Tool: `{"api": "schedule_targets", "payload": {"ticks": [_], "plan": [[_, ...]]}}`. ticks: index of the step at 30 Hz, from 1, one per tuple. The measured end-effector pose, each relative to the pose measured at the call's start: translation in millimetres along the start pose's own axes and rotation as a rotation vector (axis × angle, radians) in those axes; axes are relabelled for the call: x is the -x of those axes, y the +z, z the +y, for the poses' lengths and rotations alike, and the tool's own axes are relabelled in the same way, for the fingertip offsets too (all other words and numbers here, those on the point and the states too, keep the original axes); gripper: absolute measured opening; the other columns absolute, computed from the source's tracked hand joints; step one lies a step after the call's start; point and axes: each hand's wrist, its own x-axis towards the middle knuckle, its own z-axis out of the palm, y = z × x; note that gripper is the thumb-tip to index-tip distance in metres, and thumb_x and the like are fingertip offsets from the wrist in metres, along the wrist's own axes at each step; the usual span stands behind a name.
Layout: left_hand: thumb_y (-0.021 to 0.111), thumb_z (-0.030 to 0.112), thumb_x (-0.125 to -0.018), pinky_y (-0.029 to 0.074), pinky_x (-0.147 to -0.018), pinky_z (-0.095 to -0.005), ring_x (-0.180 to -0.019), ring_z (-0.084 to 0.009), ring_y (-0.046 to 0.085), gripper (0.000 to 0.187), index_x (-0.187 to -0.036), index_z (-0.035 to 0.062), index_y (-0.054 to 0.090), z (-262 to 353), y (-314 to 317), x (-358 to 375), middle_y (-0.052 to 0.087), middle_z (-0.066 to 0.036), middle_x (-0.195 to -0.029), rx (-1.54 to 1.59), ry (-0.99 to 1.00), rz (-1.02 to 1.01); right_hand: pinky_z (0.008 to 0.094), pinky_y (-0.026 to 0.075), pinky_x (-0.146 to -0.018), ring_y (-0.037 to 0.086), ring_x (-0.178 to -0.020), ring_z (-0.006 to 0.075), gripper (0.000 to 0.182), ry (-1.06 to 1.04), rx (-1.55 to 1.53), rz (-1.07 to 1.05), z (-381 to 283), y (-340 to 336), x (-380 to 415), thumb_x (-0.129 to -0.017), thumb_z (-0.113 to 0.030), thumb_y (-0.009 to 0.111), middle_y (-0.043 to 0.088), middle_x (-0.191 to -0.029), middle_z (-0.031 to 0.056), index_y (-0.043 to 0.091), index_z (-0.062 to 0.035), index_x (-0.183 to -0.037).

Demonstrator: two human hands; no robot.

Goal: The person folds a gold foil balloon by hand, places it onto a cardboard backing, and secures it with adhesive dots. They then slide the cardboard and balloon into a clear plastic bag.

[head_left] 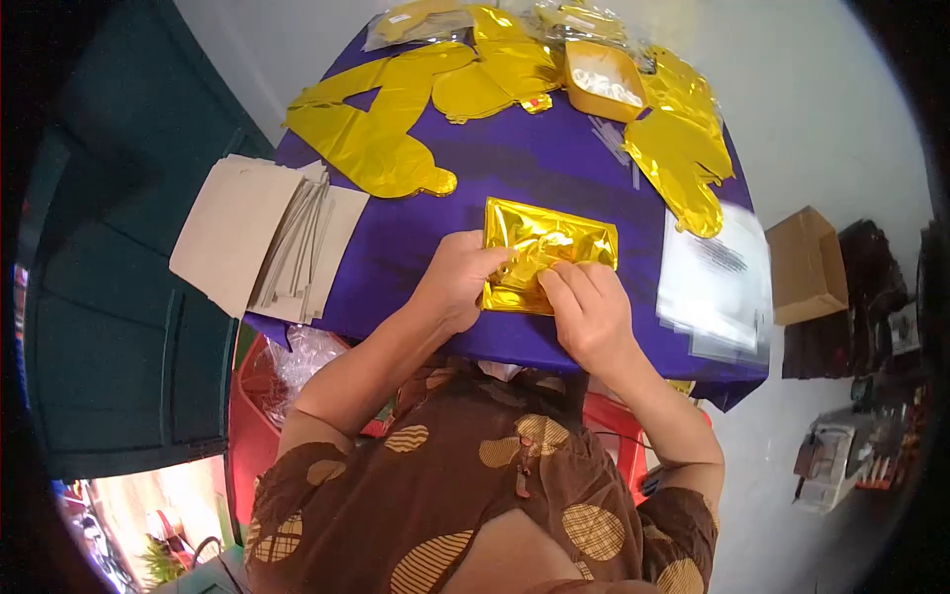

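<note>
A gold foil piece (549, 230), folded into a rectangle, lies on the purple tablecloth (515, 168) near the table's front edge. My left hand (460, 277) grips its left edge, with the thumb on top and the other fingers partly hidden. The curled fingers of my right hand (591, 309) press on the foil's lower right part. Beyond it lie flat gold foil shapes, one at the upper left (381, 148) and one at the right (673, 158).
Grey-white card sheets (233, 233) are stacked at the table's left edge. Clear plastic bags (714, 287) lie at the right edge. A yellow box (604, 104) with white rings stands at the back. Beyond the right edge is a cardboard box (807, 265).
</note>
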Motion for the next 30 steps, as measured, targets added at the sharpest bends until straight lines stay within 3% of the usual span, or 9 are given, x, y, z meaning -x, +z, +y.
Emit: {"api": "schedule_targets", "payload": {"ticks": [7,11,15,21,24,27,29,30], "plan": [[0.056,0.002,-0.093,0.056,-0.086,-0.0358,-0.095,-0.0224,0.070,0.027,-0.117,-0.0077,0.061,-3,-9,-2,0.069,-0.015,-0.109,0.057,-0.053,-0.003,0.0440,0.053,-0.085,0.065,-0.099,0.0356,0.037,-0.007,0.112,-0.074,-22,-11,0,-0.079,-0.006,0.066,0.065,-0.112,0.0232,0.062,0.0075,-0.113],[0.057,0.001,-0.092,0.057,-0.087,-0.0366,-0.094,-0.0246,0.071,0.025,-0.113,-0.0103,0.063,-5,-5,-1,0.070,-0.017,-0.105,0.072,-0.059,0.027,0.0454,0.054,-0.088,0.066,-0.107,0.0385,0.029,-0.072,0.197,-0.088,-19,-5,8,-0.086,-0.004,0.063,0.067,-0.110,0.0231,0.062,0.0100,-0.112],[0.060,-0.002,-0.088,0.058,-0.080,-0.0379,-0.086,-0.0263,0.072,0.020,-0.104,-0.0129,0.066,-14,-11,-7,0.071,-0.019,-0.099,0.071,-0.085,0.106,0.0441,0.056,-0.086,0.068,-0.104,0.0367,0.027,-0.112,0.241,-0.093,-20,-1,13,-0.088,-0.001,0.062,0.068,-0.110,0.0228,0.062,0.0105,-0.112],[0.060,0.001,-0.091,0.059,-0.078,-0.0377,-0.086,-0.0262,0.072,0.021,-0.106,-0.0123,0.064,-7,-1,4,0.070,-0.019,-0.101,0.077,-0.116,0.163,0.0422,0.057,-0.085,0.070,-0.102,0.0344,0.029,-0.123,0.222,-0.136,-21,-9,10,-0.087,0.000,0.061,0.069,-0.109,0.0225,0.062,0.0090,-0.114],[0.063,0.008,-0.093,0.059,-0.077,-0.0372,-0.087,-0.0260,0.072,0.025,-0.112,-0.0084,0.064,14,3,29,0.070,-0.018,-0.104,0.076,-0.133,-0.022,0.0410,0.058,-0.082,0.071,-0.097,0.0337,0.028,-0.103,0.172,-0.080,-21,-16,2,-0.086,0.003,0.061,0.070,-0.106,0.0212,0.062,0.0095,-0.113],[0.069,0.014,-0.091,0.058,-0.078,-0.0354,-0.088,-0.0247,0.072,0.028,-0.113,-0.0027,0.066,38,9,61,0.071,-0.016,-0.105,-0.409,0.002,0.152,0.0388,0.058,-0.071,0.072,-0.083,0.0318,0.028,0.145,0.027,-0.040,-22,-36,-4,-0.084,0.007,0.062,0.071,-0.095,0.0180,0.066,0.0048,-0.112],[0.073,0.015,-0.088,0.058,-0.080,-0.0343,-0.090,-0.0240,0.072,0.030,-0.113,0.0011,0.067,38,-7,91,0.072,-0.015,-0.107,-1.194,0.793,0.376,0.0364,0.054,-0.063,0.069,-0.068,0.0284,0.024,0.431,-0.072,-0.017,-20,-52,1,-0.086,0.005,0.063,0.071,-0.085,0.0178,0.070,0.0002,-0.108],[0.074,0.013,-0.086,0.057,-0.082,-0.0346,-0.095,-0.0252,0.072,0.028,-0.111,0.0019,0.068,51,-12,107,0.072,-0.015,-0.107,-1.347,0.976,0.530,0.0294,0.049,-0.058,0.063,-0.061,0.0165,0.018,0.485,-0.121,0.087,-20,-60,-5,-0.089,0.002,0.063,0.071,-0.079,0.0105,0.072,0.0013,-0.105]]}}
